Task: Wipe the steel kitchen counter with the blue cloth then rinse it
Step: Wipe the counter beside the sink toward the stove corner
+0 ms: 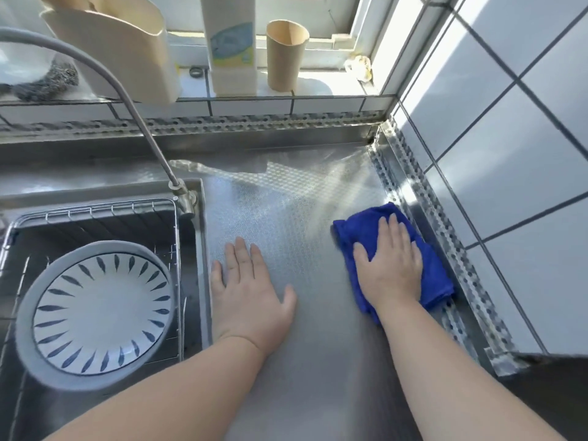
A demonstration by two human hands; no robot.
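Steel surface (286, 218) is carrying both hands. Sink (191, 249) is holding wire basket (95, 206) containing plate (98, 313). Right hand (389, 265) is pressing flat on blue cloth (436, 272) beside right wall. Left hand (251, 288) is lying flat, fingers spread.

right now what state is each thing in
cloth: bunched, flat on the counter by the right wall, under the right hand
right hand: fingers straight, pressing the cloth
left hand: flat on the bare counter
counter: steel, sunlit, nothing standing on it
tap: no water running
plate: tilted in the sink rack
cup: upright on the sill
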